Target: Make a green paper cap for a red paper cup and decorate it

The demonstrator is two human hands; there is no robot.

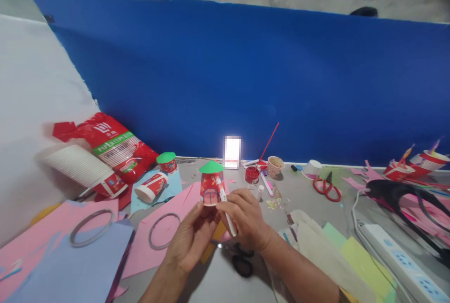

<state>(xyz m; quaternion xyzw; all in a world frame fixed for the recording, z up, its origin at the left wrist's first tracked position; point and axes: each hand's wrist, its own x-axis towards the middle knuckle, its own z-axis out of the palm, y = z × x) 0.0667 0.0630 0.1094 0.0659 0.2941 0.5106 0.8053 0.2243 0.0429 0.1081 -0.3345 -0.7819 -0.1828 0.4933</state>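
My left hand (190,235) is closed around the lower part of an upside-down red paper cup (208,183). A green paper cone (211,167) sits on top of the cup like a roof, and a dark arched outline is drawn low on its side. In my right hand (246,216) is a white marker (230,222), its upper end against the cup's right side; its tip is too small to make out. Black-handled scissors (242,265) lie on the table below my hands, beside an orange-yellow piece (213,242).
Left: stacked paper cups (75,167), a red cup bag (116,146), another green-topped cup (167,163), a lying cup (152,187), pink paper (140,251) and tape rings (165,231). Right: a red paint jar (252,175), red scissors (326,189), a cloth (316,246) and a power strip (401,258).
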